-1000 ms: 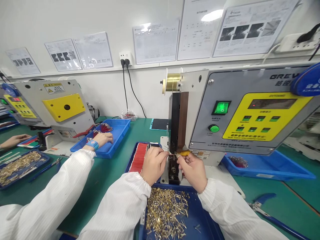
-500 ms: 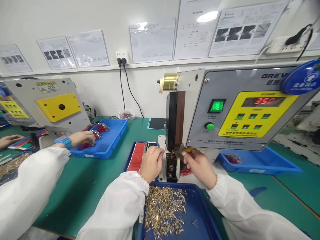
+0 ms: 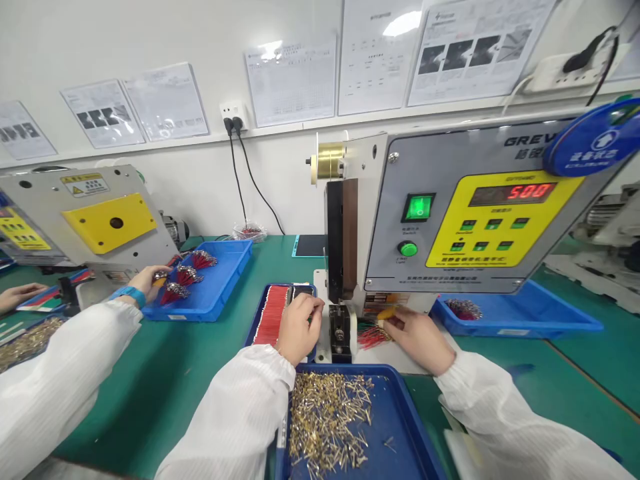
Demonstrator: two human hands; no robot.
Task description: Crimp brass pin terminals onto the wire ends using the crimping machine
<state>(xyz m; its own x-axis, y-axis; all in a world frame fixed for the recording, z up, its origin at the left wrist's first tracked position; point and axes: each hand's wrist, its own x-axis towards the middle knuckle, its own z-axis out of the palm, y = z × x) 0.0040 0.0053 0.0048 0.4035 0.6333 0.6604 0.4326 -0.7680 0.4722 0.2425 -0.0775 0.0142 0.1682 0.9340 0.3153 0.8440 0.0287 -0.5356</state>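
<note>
My left hand [image 3: 301, 327] is beside the crimping machine's black tooling [image 3: 340, 333], over the right edge of a blue tray [image 3: 251, 328] of red wires [image 3: 271, 317]. Its thumb and fingers are pinched together; whatever is between them is hidden. On the right of the tooling, my right hand [image 3: 417, 340] has its fingers closed, with a yellow covering [image 3: 386, 313] on one fingertip. It is right by a bunch of red and green wires [image 3: 373, 337] on the machine's base. I cannot make out what it grips.
A deep blue tray [image 3: 407, 433] of loose brass-coloured pins [image 3: 327, 420] stands in front. Behind right is a blue bin [image 3: 545, 320] with a wire bundle. To the left, a co-worker's hand [image 3: 145, 283] is at another blue bin [image 3: 225, 280], near a second machine [image 3: 107, 220].
My right hand has moved right and down from the tooling to the wire bunch. My left hand has barely moved. The red display has gone from about 350 to 500.
</note>
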